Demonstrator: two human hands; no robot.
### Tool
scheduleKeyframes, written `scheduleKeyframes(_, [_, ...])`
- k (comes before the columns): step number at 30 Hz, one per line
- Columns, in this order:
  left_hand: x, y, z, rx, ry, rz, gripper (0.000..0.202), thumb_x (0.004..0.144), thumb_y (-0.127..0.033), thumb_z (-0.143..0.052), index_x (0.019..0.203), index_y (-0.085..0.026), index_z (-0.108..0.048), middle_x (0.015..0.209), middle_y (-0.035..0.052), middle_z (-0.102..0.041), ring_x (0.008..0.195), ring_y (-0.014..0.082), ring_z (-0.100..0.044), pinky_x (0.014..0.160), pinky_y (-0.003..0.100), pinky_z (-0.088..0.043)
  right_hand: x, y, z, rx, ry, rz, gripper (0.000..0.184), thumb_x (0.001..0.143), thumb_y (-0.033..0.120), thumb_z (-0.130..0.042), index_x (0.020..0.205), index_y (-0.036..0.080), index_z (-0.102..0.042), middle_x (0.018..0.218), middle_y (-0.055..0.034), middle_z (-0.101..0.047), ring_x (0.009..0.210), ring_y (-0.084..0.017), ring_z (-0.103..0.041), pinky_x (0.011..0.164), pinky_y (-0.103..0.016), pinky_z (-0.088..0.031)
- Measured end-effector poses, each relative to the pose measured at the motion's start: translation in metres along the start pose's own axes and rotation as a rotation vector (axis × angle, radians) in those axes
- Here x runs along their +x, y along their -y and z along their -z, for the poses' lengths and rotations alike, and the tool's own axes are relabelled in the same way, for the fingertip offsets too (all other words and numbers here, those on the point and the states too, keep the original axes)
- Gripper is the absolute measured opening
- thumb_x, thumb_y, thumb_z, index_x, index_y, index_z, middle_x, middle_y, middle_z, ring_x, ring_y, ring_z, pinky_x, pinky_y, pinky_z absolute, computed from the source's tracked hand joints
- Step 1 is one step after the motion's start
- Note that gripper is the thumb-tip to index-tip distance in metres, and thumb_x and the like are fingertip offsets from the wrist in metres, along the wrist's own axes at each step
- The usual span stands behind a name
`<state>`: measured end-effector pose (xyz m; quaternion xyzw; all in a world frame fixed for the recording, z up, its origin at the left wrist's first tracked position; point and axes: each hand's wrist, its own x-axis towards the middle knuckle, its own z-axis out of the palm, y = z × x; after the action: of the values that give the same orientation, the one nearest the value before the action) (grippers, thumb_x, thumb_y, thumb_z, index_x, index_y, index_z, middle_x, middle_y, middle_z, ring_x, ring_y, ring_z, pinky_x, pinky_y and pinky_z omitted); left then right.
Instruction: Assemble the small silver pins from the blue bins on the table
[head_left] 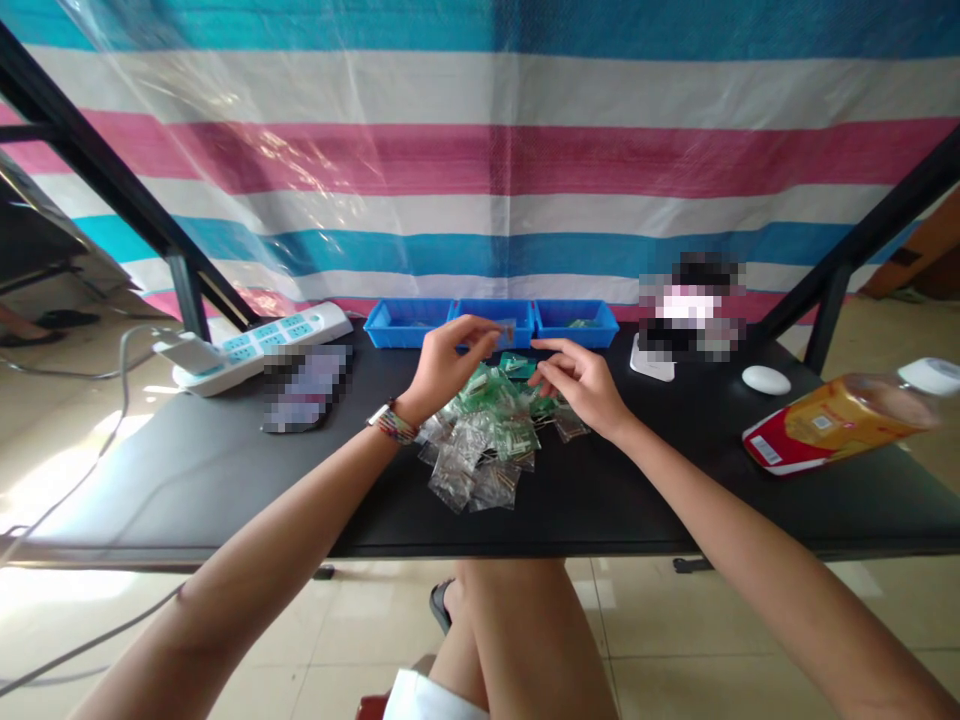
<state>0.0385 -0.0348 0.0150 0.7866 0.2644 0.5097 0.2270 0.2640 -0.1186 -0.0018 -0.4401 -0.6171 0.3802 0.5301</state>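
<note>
Between the thumb and fingers of my left hand point(448, 368) a small clear plastic bag point(507, 329) is pinched, held up before the middle blue bin. What the bag contains is too small to make out. My right hand point(583, 382) hovers over the right side of the pile, its index finger stretched out and the other fingers loosely bent, with nothing visible in it. Below both hands lies a heap of small clear bags point(474, 470), some with green pieces, others with thin metal-looking parts. A green packet point(517, 365) lies at the heap's far edge.
Three joined blue bins point(409, 338) stand behind the heap; green pieces show in the right one. A power strip point(289, 335) and a blurred phone-like object point(307, 390) lie left. On the right are a white square object point(652, 360), a white oval object point(766, 380) and a tilted bottle point(840, 420).
</note>
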Motion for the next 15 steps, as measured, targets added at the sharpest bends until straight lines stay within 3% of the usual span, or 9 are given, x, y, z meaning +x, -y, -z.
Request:
scheduleKeyframes(3, [0.010,0.019,0.013,-0.058,-0.224,0.202,0.024,0.101,-0.038,-0.071,0.113,-0.018,-0.077,0.082,0.0019,-0.074,0.065,0.0135,-0.070,0.062,0.024,-0.056,-0.002,-0.001,0.000,-0.147,-0.009,0.077,0.026,0.097,0.043,-0.072,0.107,0.020,-0.079,0.083,-0.0054,-0.079,0.075,-0.022,-0.074,0.068,-0.033,-0.055])
scheduleKeyframes(5, [0.016,0.036,0.025,-0.066,-0.358,0.284,0.034,0.099,-0.043,-0.074,0.122,-0.018,-0.074,0.080,0.0001,-0.072,0.060,0.0120,-0.068,0.060,0.024,-0.055,-0.004,-0.001,0.000,-0.198,0.008,0.104,0.022,0.098,0.039,-0.070,0.102,0.020,-0.079,0.083,-0.0055,-0.080,0.076,-0.022,-0.075,0.070,-0.033,-0.056])
scheduleKeyframes(8, [0.022,0.054,0.043,-0.106,-0.437,0.414,0.060,0.097,-0.051,-0.077,0.144,-0.019,-0.061,0.082,-0.0005,-0.074,0.059,0.0115,-0.067,0.059,0.024,-0.053,-0.005,0.001,-0.001,-0.226,0.015,0.136,0.019,0.098,0.034,-0.067,0.100,0.020,-0.080,0.082,-0.0050,-0.080,0.075,-0.022,-0.076,0.070,-0.033,-0.056])
scheduleKeyframes(10, [0.023,0.056,0.051,-0.114,-0.416,0.472,0.066,0.102,-0.055,-0.068,0.152,-0.015,-0.055,0.077,-0.0019,-0.073,0.054,0.0105,-0.064,0.057,0.024,-0.049,-0.005,0.002,-0.001,-0.238,0.005,0.147,0.018,0.097,0.033,-0.067,0.099,0.021,-0.080,0.081,-0.0047,-0.080,0.074,-0.022,-0.075,0.069,-0.033,-0.056])
scheduleKeyframes(12, [0.022,0.049,0.054,-0.066,-0.344,0.417,0.056,0.104,-0.055,-0.063,0.141,-0.012,-0.066,0.071,-0.0016,-0.071,0.055,0.0114,-0.062,0.058,0.025,-0.047,-0.005,0.003,-0.001,-0.242,-0.006,0.153,0.018,0.097,0.033,-0.067,0.098,0.021,-0.080,0.080,-0.0045,-0.080,0.073,-0.022,-0.075,0.069,-0.033,-0.056])
scheduleKeyframes(13, [0.020,0.042,0.052,-0.020,-0.261,0.354,0.047,0.102,-0.052,-0.065,0.125,-0.013,-0.075,0.071,0.0001,-0.072,0.060,0.0124,-0.063,0.061,0.025,-0.048,-0.004,0.003,-0.001,-0.244,-0.011,0.153,0.018,0.097,0.034,-0.067,0.097,0.021,-0.080,0.080,-0.0045,-0.080,0.073,-0.022,-0.075,0.068,-0.033,-0.056])
scheduleKeyframes(15, [0.017,0.026,0.046,0.061,0.040,0.248,0.038,0.097,-0.051,-0.069,0.098,-0.015,-0.081,0.078,0.0042,-0.076,0.070,0.0157,-0.066,0.066,0.026,-0.049,-0.004,0.002,-0.001,-0.251,-0.017,0.155,0.018,0.097,0.033,-0.067,0.097,0.021,-0.080,0.080,-0.0045,-0.080,0.073,-0.022,-0.075,0.068,-0.033,-0.057])
